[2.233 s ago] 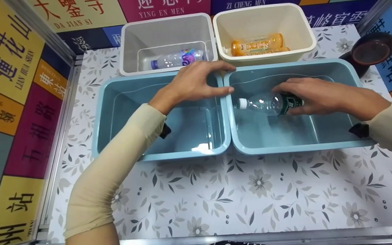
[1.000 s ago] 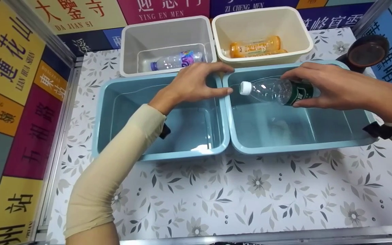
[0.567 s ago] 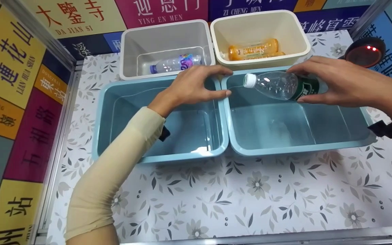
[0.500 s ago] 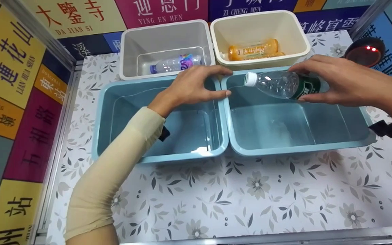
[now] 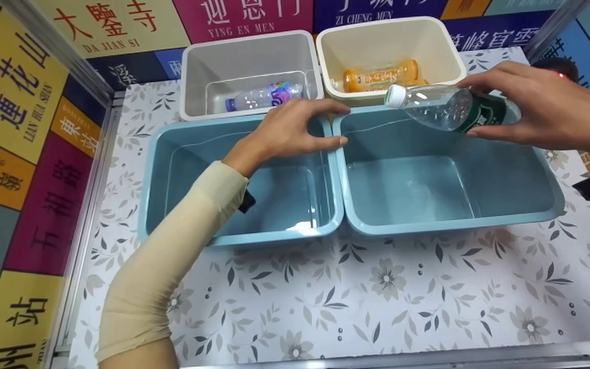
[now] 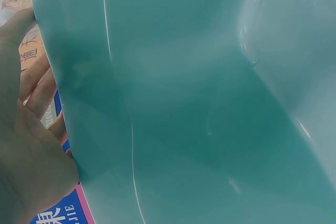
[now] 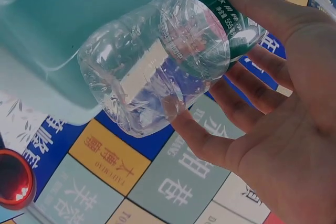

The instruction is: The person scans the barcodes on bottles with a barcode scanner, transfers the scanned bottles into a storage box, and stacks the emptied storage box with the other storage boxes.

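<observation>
My right hand (image 5: 546, 105) grips a clear plastic bottle (image 5: 436, 105) around its green label, thumb on the near side and fingers on the far side. The bottle lies nearly level above the back rim of the right blue bin (image 5: 454, 224), white cap pointing left. Its clear base (image 7: 131, 77) faces the camera in the right wrist view. My left hand (image 5: 290, 125) rests where the two blue bins meet, its fingers spread and reaching the rims, with nothing in its palm. The left blue bin (image 5: 274, 238) lies beneath that wrist; its inner wall fills most of the left wrist view.
Behind stand a grey bin (image 5: 249, 46) with a purple-capped bottle (image 5: 264, 96) and a cream bin (image 5: 392, 25) with orange bottles (image 5: 381, 77). A dark round device with a red light (image 5: 559, 69) stands at the back right. Lettered panels border the flowered tabletop (image 5: 346, 302).
My right hand has lifted the bottle from inside the right blue bin, up and to the right, toward its back rim. My left hand has stayed on the rims.
</observation>
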`<state>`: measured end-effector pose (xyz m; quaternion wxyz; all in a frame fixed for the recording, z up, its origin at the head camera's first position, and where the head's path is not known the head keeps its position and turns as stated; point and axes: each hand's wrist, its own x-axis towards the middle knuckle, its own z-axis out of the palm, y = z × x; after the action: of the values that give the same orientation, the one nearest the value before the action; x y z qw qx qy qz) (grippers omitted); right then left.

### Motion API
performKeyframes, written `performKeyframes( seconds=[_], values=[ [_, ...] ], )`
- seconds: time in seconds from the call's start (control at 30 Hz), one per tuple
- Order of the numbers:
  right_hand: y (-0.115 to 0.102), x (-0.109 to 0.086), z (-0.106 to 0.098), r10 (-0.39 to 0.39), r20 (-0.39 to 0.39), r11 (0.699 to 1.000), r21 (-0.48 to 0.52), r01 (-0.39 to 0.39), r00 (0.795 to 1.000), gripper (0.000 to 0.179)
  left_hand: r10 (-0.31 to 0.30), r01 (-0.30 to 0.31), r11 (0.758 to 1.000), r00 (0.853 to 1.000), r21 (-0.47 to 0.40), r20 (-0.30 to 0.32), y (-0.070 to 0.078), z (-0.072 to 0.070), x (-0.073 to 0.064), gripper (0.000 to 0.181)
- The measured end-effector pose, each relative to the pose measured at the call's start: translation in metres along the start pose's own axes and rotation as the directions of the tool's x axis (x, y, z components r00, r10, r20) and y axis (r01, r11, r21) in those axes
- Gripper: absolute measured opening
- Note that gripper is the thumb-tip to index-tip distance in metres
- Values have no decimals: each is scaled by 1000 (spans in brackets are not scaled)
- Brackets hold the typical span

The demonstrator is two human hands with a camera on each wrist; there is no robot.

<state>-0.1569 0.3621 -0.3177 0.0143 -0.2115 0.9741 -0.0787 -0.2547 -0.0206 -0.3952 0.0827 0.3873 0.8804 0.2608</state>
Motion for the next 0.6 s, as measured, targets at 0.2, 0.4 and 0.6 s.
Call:
performKeyframes(
  seconds=[0.2, 0.4, 0.6],
  values=[
    [11, -4, -3, 15, -24, 1000, 0, -15, 1000, 74, 1, -1, 1000, 1000, 2, 4, 0, 0, 1, 65],
    [23, -7, -8, 9, -100, 1000, -4, -10, 995, 74, 0, 0, 1000, 1000, 6, 3, 0, 1, 1, 65],
    [36, -9, -9, 16, -125, 1000, -5, -17, 992, 73, -5, 5, 1000, 1000, 5, 1, -1, 0, 0, 65]
  ],
)
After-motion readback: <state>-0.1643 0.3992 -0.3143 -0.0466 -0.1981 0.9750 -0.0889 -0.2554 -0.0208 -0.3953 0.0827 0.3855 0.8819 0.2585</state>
